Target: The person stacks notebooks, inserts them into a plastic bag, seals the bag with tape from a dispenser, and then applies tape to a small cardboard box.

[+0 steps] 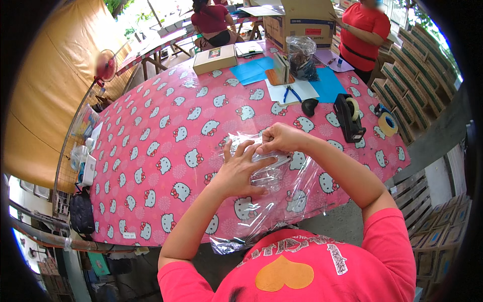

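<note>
A sheet of clear plastic film (302, 183) lies crumpled on the table in front of me and hangs over its near edge. Under my hands a small white flat item (243, 138) shows, partly covered by the shiny film. My left hand (241, 170) rests over it with fingers spread, pressing down on the film. At the item's far right side, my right hand (278, 139) is closed in a pinch on the film. The fingertips of the right hand are partly hidden, and most of the item is covered by my hands.
On the pink patterned table (146, 166) stand a black tape dispenser (347, 119), tape rolls (387, 124), blue-handled pliers (290, 94), a wooden stand (279, 71), blue sheets (251, 70) and a cardboard box (215, 59). Two people in red are beyond; stacked cartons (410, 90) stand right.
</note>
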`<state>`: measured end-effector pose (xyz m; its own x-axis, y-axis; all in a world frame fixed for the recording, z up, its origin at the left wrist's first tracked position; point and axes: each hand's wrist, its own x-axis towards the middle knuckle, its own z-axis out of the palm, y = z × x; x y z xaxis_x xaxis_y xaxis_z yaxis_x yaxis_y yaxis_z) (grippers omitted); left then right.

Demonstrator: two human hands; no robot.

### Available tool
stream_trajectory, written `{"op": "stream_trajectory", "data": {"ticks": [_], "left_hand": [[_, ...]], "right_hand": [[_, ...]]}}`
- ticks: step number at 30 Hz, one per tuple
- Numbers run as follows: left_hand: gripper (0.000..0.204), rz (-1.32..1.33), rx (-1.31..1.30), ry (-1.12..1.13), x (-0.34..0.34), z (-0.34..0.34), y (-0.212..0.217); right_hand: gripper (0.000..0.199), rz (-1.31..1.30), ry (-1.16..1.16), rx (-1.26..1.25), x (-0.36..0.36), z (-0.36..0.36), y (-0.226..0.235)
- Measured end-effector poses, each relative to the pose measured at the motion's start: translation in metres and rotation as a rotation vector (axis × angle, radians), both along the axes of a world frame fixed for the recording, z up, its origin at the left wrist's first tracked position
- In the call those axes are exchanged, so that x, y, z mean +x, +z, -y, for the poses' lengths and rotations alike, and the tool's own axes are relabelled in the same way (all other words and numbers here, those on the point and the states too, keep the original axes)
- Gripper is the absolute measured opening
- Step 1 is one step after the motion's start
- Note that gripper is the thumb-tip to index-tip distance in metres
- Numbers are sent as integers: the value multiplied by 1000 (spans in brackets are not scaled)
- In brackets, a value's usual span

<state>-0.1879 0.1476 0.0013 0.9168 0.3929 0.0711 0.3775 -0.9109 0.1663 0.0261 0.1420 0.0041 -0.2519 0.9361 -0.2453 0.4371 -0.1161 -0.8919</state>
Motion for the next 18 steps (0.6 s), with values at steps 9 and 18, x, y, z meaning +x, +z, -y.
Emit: {"op": "stream_trajectory", "data": {"ticks": [9,18], "left_hand": [[89,108,94,5,-14,-10,-16],[33,586,206,156,-31,8,-51]], "right_hand": [[44,966,-17,319,-18,13,14],[19,408,17,1169,-34,90,-22]]}}
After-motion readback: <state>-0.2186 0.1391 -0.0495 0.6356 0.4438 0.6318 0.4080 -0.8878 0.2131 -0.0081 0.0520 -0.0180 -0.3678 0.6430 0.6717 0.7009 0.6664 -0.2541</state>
